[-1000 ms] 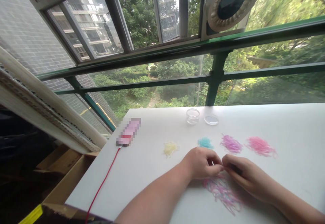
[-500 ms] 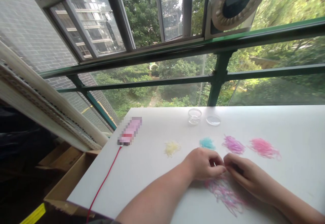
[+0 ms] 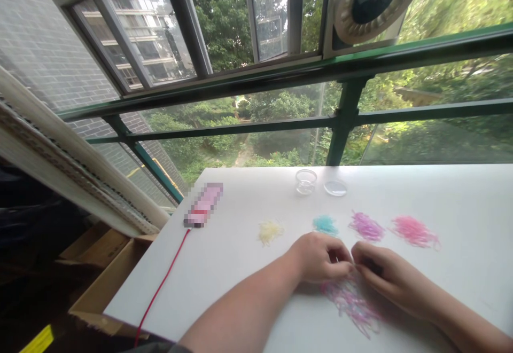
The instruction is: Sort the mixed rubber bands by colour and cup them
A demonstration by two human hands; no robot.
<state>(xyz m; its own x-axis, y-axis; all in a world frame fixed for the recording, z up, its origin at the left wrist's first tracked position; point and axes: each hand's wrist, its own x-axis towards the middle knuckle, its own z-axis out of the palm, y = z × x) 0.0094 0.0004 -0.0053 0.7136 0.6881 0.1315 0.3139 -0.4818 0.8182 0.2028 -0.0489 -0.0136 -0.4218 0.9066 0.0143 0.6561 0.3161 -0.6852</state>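
My left hand [image 3: 323, 257] and my right hand [image 3: 379, 267] meet fingertip to fingertip just above the table, both closed in a pinch. Whatever lies between the fingertips is too small to make out. Right below them is a mixed pile of thin pink, purple and bluish rubber bands [image 3: 352, 305], partly covered by the hands. Beyond the hands, sorted heaps form a row: yellow rubber bands [image 3: 269, 232], blue rubber bands [image 3: 325, 225], purple rubber bands [image 3: 367, 226] and pink rubber bands [image 3: 414, 231]. The blue heap sits close behind my left knuckles.
A clear round container [image 3: 305, 183] and its clear lid [image 3: 335, 188] rest near the far edge of the white table [image 3: 232, 267]. At left lies a blurred-out pink device [image 3: 204, 206] with a red cable [image 3: 166, 278]. A cardboard box [image 3: 108, 289] stands beside the table.
The view has shifted very slightly. Both hands keep their pinch at nearly the same spot over the mixed pile, and the heaps look the same.
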